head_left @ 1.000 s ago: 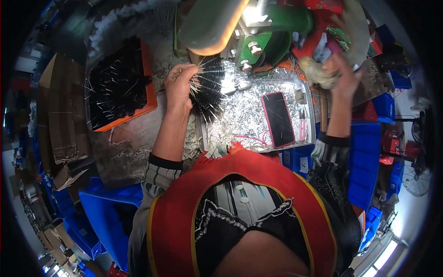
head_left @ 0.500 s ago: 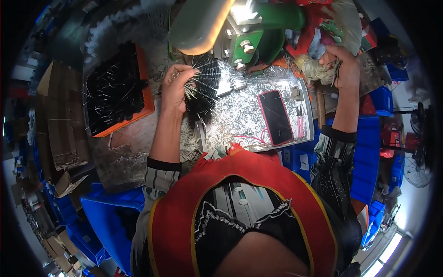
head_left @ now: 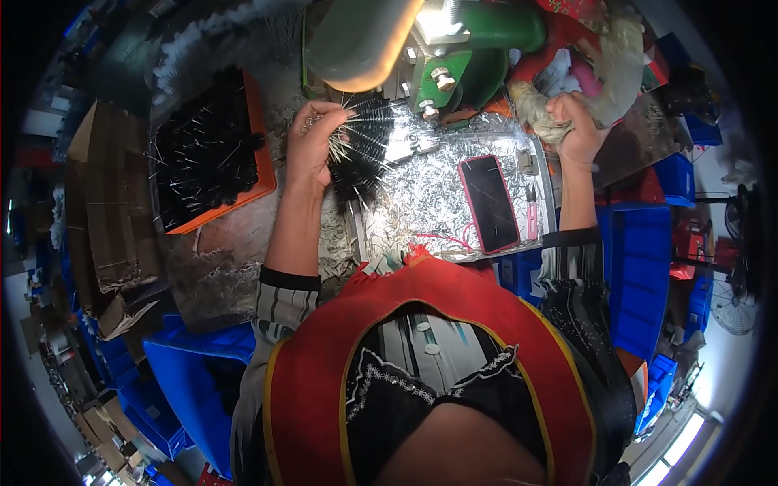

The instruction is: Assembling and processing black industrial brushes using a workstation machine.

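Note:
My left hand (head_left: 312, 144) pinches a fan of small twisted-wire brushes (head_left: 365, 150) by their bare wire stems. Their black bristles spread to the right, beneath the lamp and beside the green machine (head_left: 442, 63). Over on the right, my right hand (head_left: 579, 136) is closed around a pale, cloth-wrapped handle (head_left: 532, 107); part of the grip is hidden by the fingers. To the left of my left hand lies an orange bin (head_left: 264, 168) heaped with more black wire brushes (head_left: 207, 154).
A lamp (head_left: 361, 44) hangs over the work. Metal scraps litter a shallow tray (head_left: 356, 239) that also holds a red-edged phone (head_left: 491, 202) and pink-handled snips (head_left: 532, 217). Blue bins (head_left: 636, 271) stand beside the table, and a cardboard box (head_left: 115, 211) is at far left.
My right hand has moved left, and its fingers now wrap the cloth-covered handle. My left hand keeps its pinch on the brushes, with little movement.

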A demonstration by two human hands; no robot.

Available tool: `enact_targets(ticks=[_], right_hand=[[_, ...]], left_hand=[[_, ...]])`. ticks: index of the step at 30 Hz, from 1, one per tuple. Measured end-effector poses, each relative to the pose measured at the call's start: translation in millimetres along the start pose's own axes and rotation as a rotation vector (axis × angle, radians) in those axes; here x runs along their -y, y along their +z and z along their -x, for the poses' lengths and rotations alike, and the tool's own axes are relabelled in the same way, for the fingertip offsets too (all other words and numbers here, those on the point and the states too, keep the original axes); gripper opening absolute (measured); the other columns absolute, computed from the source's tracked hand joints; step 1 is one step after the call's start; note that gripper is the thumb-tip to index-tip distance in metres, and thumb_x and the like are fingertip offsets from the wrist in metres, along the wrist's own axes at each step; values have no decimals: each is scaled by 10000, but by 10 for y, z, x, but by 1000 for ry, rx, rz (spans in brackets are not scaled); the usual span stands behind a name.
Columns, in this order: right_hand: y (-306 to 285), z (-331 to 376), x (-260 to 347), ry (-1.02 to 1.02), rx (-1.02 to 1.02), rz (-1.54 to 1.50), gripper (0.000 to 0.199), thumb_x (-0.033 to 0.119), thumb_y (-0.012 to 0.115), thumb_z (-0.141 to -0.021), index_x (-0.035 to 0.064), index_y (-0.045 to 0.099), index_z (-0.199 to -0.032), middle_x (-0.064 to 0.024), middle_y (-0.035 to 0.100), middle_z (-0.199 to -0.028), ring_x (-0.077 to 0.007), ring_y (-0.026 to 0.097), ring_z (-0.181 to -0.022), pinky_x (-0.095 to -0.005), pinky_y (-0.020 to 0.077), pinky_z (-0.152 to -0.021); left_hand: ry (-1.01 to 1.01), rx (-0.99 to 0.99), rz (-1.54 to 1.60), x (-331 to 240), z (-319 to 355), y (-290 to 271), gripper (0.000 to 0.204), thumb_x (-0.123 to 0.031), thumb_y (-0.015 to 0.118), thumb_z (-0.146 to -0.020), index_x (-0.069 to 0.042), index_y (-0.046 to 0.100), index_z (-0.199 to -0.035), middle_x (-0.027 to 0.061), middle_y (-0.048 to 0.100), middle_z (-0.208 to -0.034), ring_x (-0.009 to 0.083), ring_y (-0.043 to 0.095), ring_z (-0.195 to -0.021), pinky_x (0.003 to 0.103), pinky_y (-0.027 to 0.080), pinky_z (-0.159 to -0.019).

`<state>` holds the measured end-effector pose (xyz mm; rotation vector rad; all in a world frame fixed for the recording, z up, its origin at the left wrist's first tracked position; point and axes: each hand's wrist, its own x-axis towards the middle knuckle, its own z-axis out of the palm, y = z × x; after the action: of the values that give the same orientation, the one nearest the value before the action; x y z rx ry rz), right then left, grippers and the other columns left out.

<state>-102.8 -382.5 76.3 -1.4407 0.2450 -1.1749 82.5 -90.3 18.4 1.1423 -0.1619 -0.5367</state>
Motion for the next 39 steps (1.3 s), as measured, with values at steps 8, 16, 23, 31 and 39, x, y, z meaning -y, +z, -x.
enact_targets(ticks=[8,16,23,31,39], right_hand=[[181,-302,557,462,-57,180,248,104,601,-739,6,506,-532,-104,502,-534,-187,474,-478,-298,415,-531],[57,19,-34,44,-110,24,107,62,639,-715,-25,578,-698,-111,567,-565,-184,568,-487,-278,442,-463],[-19,-206,271,391,31,35,138,92,631,-714,-6,557,-650,-93,518,-549,-190,534,-507,-294,435,-505],[182,-331,563,241,88,192,197,132,640,-724,20,541,-596,-81,528,-526,-167,501,-442,-272,392,-458],[-32,-16,-127,170,71,-166,92,31,636,-699,-43,583,-698,-102,580,-604,-181,546,-489,-289,450,-504]], left_hand=[[14,-30,0,29,17,-62,93,9,628,-737,-46,583,-797,62,632,-780,108,585,-649,216,476,-553],[17,-29,6,13,24,2,90,11,630,-739,-44,581,-791,65,630,-789,113,585,-655,218,481,-551],[76,-103,41,91,64,-1,104,5,638,-745,-37,570,-812,74,622,-790,115,583,-649,219,485,-540],[102,-141,80,91,71,24,97,-4,641,-752,-30,571,-813,58,600,-772,110,573,-641,220,482,-533],[180,-212,-72,94,82,105,102,-31,652,-776,-33,555,-808,44,587,-754,93,555,-619,218,458,-527]])
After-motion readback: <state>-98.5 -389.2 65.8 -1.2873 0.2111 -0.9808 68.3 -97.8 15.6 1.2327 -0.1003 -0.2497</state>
